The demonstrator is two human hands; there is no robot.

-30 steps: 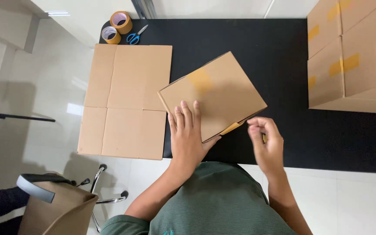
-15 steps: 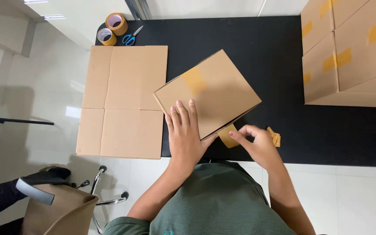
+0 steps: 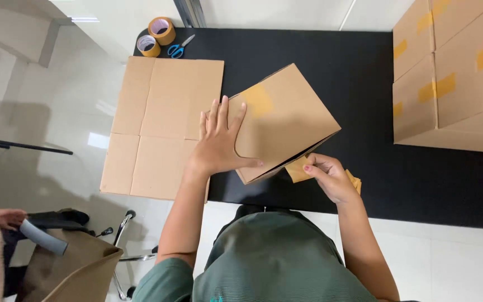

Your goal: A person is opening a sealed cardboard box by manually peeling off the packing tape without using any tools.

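Fingers of my right hand pinch a loose flap at the near edge of the cardboard box, while my left hand lies spread flat on its top. Set askew on the black mat, the box looks light, stiff and easily dented, best held by its edges; its contents are hidden. Left lies flattened cardboard; far left, tape rolls and scissors; far right, taped boxes, sealed.

Green ribbed short-sleeved shirt; bare forearms; red-painted nails on fingers.

stacked boxes cut off right
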